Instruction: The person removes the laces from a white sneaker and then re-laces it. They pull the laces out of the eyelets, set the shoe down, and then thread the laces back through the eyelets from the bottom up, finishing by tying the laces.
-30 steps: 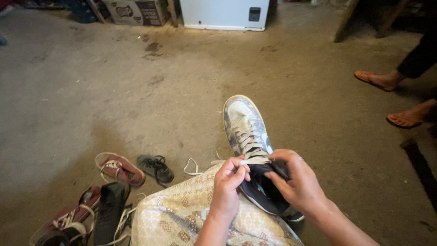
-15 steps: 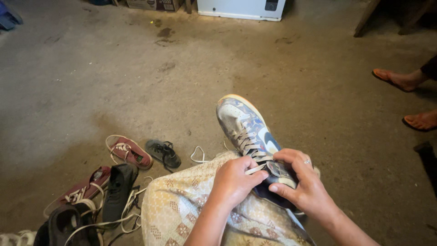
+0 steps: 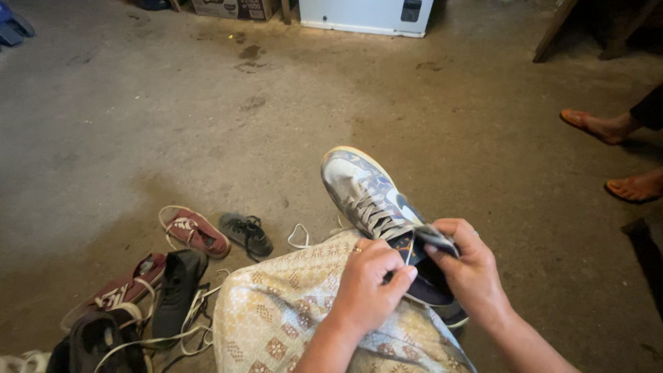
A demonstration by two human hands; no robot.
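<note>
A grey and white sneaker (image 3: 366,190) with pale laces rests on my lap, toe pointing away. My left hand (image 3: 369,287) is closed at the shoe's opening, fingers pinching at the laces and tongue area. My right hand (image 3: 469,266) grips the dark tongue and collar of the same sneaker from the right side. A loose white lace end (image 3: 298,238) hangs off to the left of the shoe. Patterned cream cloth (image 3: 283,311) covers my knee beneath the shoe.
On the concrete floor at left lie a red sneaker (image 3: 195,230), a small dark sandal (image 3: 246,235), another red shoe (image 3: 124,287) and black shoes (image 3: 176,290) with loose laces. Another person's bare feet (image 3: 608,128) are at the right. A white appliance (image 3: 366,15) stands at the back.
The view has tilted and shifted slightly. My left hand has moved from pulling a lace up to closing in at the shoe's opening; my right hand stays on the tongue.
</note>
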